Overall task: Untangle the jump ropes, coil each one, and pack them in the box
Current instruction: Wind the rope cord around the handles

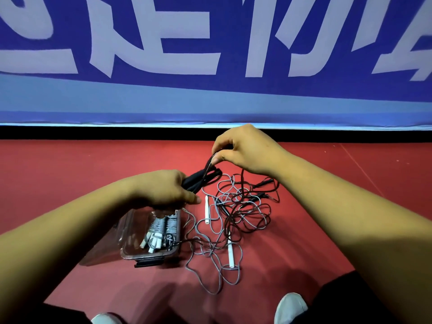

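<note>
My left hand (pixel 164 188) grips the black handles (pixel 202 177) of a dark jump rope above the floor. My right hand (pixel 243 148) pinches that rope's dark cord (pixel 209 163) just above the handles. A tangle of dark rope (pixel 245 206) and grey rope (pixel 210 260) lies on the red floor below my hands. Two white handles (pixel 207 210) (pixel 231 254) lie in the tangle. A clear plastic box (pixel 131 232) sits open at the left and holds coiled grey ropes with white handles (pixel 159 230).
A blue banner (pixel 210 54) with large pale letters stands along the far edge of the red floor (pixel 70 171). My two white shoes (pixel 291 307) (pixel 105 319) show at the bottom. The box's black latch (pixel 149 263) faces me.
</note>
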{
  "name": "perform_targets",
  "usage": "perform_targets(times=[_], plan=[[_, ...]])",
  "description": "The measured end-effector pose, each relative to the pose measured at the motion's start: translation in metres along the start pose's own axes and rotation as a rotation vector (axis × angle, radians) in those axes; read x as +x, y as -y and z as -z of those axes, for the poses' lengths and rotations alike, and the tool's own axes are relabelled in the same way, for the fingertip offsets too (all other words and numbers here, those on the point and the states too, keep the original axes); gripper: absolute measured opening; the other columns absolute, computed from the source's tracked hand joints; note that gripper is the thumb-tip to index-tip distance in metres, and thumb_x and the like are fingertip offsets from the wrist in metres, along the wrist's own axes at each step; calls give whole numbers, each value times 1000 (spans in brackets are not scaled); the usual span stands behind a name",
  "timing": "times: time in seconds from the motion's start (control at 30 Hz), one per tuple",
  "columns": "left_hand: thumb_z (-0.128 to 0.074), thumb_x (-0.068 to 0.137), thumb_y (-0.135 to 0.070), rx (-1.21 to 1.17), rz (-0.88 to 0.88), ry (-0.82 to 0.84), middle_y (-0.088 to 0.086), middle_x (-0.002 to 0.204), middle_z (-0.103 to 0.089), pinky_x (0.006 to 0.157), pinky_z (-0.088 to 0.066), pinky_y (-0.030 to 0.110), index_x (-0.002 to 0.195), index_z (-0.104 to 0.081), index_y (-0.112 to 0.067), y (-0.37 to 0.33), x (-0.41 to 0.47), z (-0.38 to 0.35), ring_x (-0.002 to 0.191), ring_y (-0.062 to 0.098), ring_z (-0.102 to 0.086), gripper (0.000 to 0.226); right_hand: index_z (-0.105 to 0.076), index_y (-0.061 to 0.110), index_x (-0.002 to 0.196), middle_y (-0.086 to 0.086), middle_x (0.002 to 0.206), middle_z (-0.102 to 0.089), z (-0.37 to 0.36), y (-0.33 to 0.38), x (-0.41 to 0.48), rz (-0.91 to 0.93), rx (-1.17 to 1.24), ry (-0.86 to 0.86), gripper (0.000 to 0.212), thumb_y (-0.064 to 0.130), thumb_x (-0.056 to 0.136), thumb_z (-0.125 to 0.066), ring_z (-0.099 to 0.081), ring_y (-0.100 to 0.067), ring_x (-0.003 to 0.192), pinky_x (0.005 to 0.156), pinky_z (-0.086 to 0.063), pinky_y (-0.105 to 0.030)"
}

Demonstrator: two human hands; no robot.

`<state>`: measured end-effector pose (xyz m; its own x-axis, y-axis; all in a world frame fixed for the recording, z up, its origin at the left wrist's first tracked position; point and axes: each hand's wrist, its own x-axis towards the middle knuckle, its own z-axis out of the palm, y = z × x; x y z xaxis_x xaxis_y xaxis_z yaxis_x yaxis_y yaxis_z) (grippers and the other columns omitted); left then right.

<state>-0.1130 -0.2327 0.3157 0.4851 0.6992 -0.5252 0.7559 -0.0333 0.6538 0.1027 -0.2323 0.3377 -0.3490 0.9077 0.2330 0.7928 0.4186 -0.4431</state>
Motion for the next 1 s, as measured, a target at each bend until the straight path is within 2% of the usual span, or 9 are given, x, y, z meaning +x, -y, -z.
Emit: perform_targets(times=[0.1,0.17,0.27,0.4,0.53,0.73,0.83,0.9,1.0], plan=[[-73,88,-24,355,-87,-6,-6,42,-42,42,-34,20,65,-49,-14,-13,-7,-8,34,11,-38,34,-77,23,82,9,77,-73,3,3,3,-21,198,-11,3,26,80,-76,-62,-7,73,72,-51,-28],[-73,88,-25,411,-240,-35,-6,46,-37,46,-31,25,60,-44,-15,-21,-13,-13,40,11,-34,42,-77,15,82,1,75,-72,2,3,3,-46,339,-5,2,17,80,-76,-57,-5,64,67,-46,-21],[-74,88,-22,68,-330,-215,-4,49,-42,43,-30,22,68,-54,-20,-26,-17,-2,42,15,-36,29,-73,13,81,-15,65,-60,-6,-12,0,-160,537,-15,11,5,87,-67,-44,-11,52,51,-36,-22],[-72,87,-8,-266,-307,-385,0,50,-37,41,-24,20,78,-47,-16,-20,-14,21,40,13,-29,27,-71,10,87,-3,56,-48,-25,-24,0,-300,800,121,18,15,97,-57,-35,-11,45,49,-32,-24],[-65,89,-1,-468,-203,-567,1,48,-34,41,-21,18,80,-47,-13,-3,2,52,43,11,-26,24,-64,6,95,2,56,-37,-39,-10,-1,-338,791,253,27,21,104,-44,-37,-12,48,49,-34,-20],[-67,88,-9,29,-4,-803,10,59,-50,48,-42,28,95,-59,-4,24,20,63,47,24,-46,11,-66,14,97,2,59,-43,-51,29,-2,-276,578,340,26,20,103,-42,-40,-13,48,50,-38,-27],[-68,86,-13,358,8,-845,17,76,-61,60,-42,35,98,-62,-5,25,24,57,67,35,-57,16,-70,14,102,2,61,-48,-58,41,-8,-276,586,408,26,23,102,-47,-45,-11,48,48,-41,-23],[-68,86,-17,486,33,-846,21,93,-67,64,-40,36,103,-62,-7,28,26,54,82,40,-61,20,-72,12,104,-2,68,-59,-58,46,-9,-223,559,382,22,25,98,-56,-51,-11,56,57,-43,-24],[-62,91,-20,620,63,-899,21,99,-67,66,-42,38,108,-61,-12,30,26,47,88,44,-63,19,-74,8,94,-2,77,-69,-52,48,-4,-102,495,299,15,20,90,-68,-51,-3,62,66,-42,-24]])
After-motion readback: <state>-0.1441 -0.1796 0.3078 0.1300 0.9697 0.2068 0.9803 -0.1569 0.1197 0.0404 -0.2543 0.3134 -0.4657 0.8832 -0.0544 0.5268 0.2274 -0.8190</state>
